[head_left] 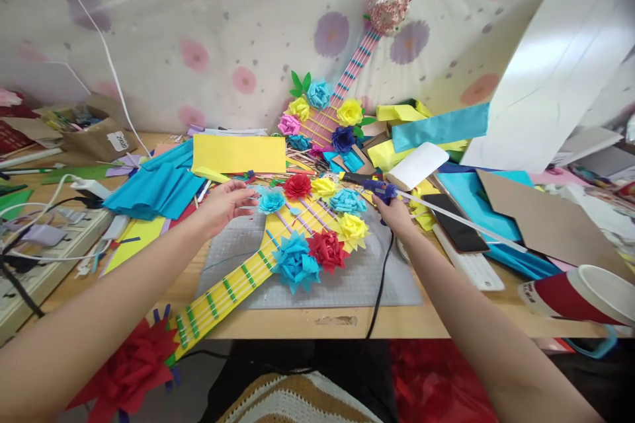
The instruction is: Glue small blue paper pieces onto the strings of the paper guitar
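A yellow paper guitar (pixel 218 301) lies across the desk, its neck pointing to the lower left. Blue, red and yellow paper flowers cover its body, with a large blue flower (pixel 296 263) beside a red flower (pixel 328 251). At the body's left edge sits a smaller light-blue flower (pixel 271 200). My left hand (pixel 232 201) is just left of that flower, fingers apart and nothing visible in them. On the right, my right hand (pixel 394 211) grips a blue hot glue gun (pixel 380 190) with a long glue stick (pixel 461 219) sticking out behind it.
A pink paper guitar (pixel 354 73) leans on the back curtain. Yellow and blue paper sheets (pixel 239 154) are piled around. A phone (pixel 456 225) and a paper cup (pixel 580 294) stand right; a power strip (pixel 54 258) lies left. The glue gun's black cord (pixel 381 284) hangs over the desk edge.
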The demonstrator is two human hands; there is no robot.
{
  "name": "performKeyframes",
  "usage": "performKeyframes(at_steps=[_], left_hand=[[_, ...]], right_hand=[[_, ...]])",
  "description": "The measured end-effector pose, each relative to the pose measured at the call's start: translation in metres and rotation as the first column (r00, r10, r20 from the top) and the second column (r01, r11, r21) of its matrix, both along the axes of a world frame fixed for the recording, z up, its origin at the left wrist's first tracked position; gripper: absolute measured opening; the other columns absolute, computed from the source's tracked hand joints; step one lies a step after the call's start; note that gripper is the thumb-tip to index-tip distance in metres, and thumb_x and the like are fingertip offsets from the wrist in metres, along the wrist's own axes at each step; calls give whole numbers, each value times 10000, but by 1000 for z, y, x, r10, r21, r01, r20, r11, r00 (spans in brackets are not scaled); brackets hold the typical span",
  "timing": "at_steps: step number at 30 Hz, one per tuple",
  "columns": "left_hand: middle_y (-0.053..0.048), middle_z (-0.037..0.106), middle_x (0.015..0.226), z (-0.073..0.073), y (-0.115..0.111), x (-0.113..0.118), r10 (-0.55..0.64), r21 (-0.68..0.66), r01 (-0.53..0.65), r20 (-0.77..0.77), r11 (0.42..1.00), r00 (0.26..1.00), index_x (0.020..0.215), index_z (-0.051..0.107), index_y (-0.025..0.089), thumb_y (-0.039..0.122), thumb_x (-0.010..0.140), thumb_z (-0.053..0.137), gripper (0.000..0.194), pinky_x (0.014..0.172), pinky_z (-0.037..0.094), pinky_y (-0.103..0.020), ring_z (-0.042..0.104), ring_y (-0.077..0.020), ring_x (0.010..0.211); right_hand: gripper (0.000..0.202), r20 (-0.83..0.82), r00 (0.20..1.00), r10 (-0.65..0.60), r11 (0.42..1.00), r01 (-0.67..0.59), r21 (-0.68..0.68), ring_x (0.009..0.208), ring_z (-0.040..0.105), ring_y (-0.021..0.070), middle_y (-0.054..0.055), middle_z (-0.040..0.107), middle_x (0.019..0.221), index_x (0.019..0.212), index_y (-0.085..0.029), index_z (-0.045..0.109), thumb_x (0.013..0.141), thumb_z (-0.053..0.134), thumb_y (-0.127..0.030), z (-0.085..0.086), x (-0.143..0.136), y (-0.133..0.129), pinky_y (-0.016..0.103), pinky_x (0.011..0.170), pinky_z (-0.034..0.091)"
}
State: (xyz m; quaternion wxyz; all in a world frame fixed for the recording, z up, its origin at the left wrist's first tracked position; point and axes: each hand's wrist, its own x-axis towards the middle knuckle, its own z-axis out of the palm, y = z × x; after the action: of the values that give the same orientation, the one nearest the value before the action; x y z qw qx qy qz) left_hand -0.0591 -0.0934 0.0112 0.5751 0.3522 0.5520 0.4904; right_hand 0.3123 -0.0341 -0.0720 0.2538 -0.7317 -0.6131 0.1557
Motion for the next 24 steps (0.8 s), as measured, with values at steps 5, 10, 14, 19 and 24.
performKeyframes(at_steps=[5,10,14,19,24], left_hand=[[-3,645,689,-2,-10,-10,-44,20,47,-113,999,993,716,500,164,248,576,758,306,483,486,-190,611,-99,567],[17,609,637,-7,-19,-13,-98,-13,97,-183,995,978,713,495,170,283,558,761,329,496,500,-210,606,-110,590],[15,604,641,-9,-21,-10,-145,2,148,-193,989,970,705,506,167,309,557,757,324,504,503,-218,606,-114,597],[-3,618,624,-10,-20,-6,-148,-20,147,-229,989,962,730,509,165,277,599,732,282,501,504,-222,618,-129,602],[-29,652,666,-9,-21,2,-95,-41,89,-161,995,982,809,513,167,216,650,714,261,525,521,-237,654,-159,667]], right_hand=[[474,4,998,-68,997,69,-37,832,616,340,200,647,868,994,-127,602,768,487,-527,-14,-3,1,419,688,460],[505,118,992,-40,991,55,-125,973,583,314,209,616,1028,1065,-98,544,789,469,-514,-4,-4,-11,387,796,436],[431,296,955,-7,999,17,-31,1052,531,302,189,591,1087,1055,-102,524,781,500,-433,5,0,-38,389,878,393],[231,507,857,97,994,-59,-92,976,541,300,115,610,999,884,-187,552,741,540,-368,39,-11,-73,380,761,410],[146,340,903,261,963,-268,-26,839,563,228,53,627,835,767,-200,557,756,531,-343,76,-63,-76,318,667,395]])
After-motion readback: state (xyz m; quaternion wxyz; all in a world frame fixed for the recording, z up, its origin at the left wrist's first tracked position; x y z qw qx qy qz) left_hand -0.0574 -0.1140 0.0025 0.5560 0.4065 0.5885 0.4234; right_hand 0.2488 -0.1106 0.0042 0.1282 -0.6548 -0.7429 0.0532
